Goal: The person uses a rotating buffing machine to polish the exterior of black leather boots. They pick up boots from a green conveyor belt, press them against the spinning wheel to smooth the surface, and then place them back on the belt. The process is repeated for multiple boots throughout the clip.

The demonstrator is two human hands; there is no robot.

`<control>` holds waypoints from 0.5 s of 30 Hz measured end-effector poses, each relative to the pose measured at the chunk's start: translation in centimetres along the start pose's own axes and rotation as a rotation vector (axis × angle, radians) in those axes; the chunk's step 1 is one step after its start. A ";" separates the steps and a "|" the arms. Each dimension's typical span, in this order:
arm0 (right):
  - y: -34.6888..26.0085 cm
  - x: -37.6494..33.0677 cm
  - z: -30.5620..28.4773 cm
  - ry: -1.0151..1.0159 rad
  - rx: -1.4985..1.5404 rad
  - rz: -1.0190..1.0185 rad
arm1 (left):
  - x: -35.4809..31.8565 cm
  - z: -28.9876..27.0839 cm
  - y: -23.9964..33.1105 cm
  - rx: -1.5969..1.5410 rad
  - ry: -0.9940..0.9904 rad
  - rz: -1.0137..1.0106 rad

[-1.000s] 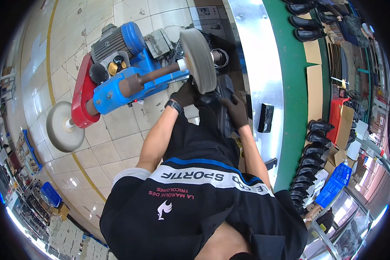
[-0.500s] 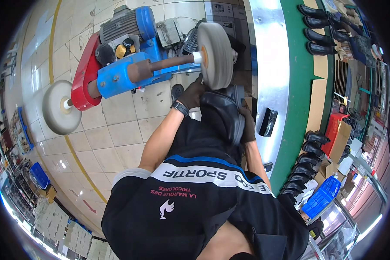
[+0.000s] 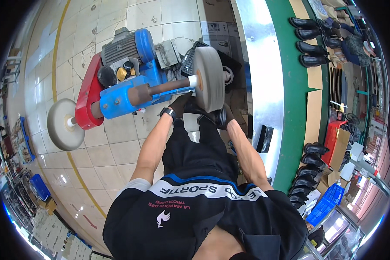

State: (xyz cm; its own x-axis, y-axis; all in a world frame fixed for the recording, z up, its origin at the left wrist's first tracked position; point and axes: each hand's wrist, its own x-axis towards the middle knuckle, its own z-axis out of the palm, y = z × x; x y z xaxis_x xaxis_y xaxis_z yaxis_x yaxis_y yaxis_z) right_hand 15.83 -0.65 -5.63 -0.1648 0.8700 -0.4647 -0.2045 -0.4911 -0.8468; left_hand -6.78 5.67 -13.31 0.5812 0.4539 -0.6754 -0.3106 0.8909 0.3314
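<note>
A black leather shoe [image 3: 213, 116] is held crosswise at the underside of a large pale buffing wheel [image 3: 210, 80]. Its upper part is partly hidden by the wheel, and whether the two touch I cannot tell for sure. My left hand [image 3: 180, 104], in a dark glove with a watch at the wrist, is closed on the shoe's left end. On the other end, my right hand [image 3: 228, 117], also gloved, grips it. The wheel sits on the shaft of a blue and red polishing machine [image 3: 125, 97] with a grey motor. A second round wheel [image 3: 66, 125] is at its left end.
Along my right runs a metal-edged green bench [image 3: 276, 86] with a small black block [image 3: 264, 138]. Several black boots [image 3: 310, 41] and a row of black shoes [image 3: 308, 170] stand on it. A blue crate [image 3: 327, 203] is beyond. Another person [image 3: 355, 50] is at the far right.
Both hands have carried the shoe forward and left, turning it from upright near my lap to crosswise under the wheel. The right hand has moved furthest, and the view has shifted slightly.
</note>
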 end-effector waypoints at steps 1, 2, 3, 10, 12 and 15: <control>-0.7 0.0 0.3 -0.114 -0.377 -0.178 | 0.5 -0.2 -0.2 0.138 0.034 0.102; -1.3 0.4 0.8 -0.184 -0.728 -0.395 | 1.5 -1.5 -0.9 0.265 0.084 0.208; -2.4 1.0 0.3 -0.315 -1.113 -0.562 | 2.2 -1.9 -1.1 0.396 0.127 0.308; 7.0 6.9 -4.7 -0.488 -1.367 -0.472 | 2.8 -3.8 1.4 1.730 -0.131 0.403; 9.9 8.0 -6.0 -0.482 -1.079 -0.251 | 2.3 -3.4 1.7 1.853 -0.115 0.368; 10.8 7.9 -5.6 -0.291 -0.470 0.248 | 1.5 -2.9 1.6 1.831 -0.117 0.279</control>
State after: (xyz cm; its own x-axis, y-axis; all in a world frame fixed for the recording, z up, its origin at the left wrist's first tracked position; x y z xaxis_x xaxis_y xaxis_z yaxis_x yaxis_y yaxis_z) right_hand 17.72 1.19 -19.85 -0.4238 0.6514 -0.6294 0.3107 -0.5481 -0.7765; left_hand -8.54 7.70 -15.71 0.7300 0.4999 -0.4660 0.6584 -0.3314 0.6758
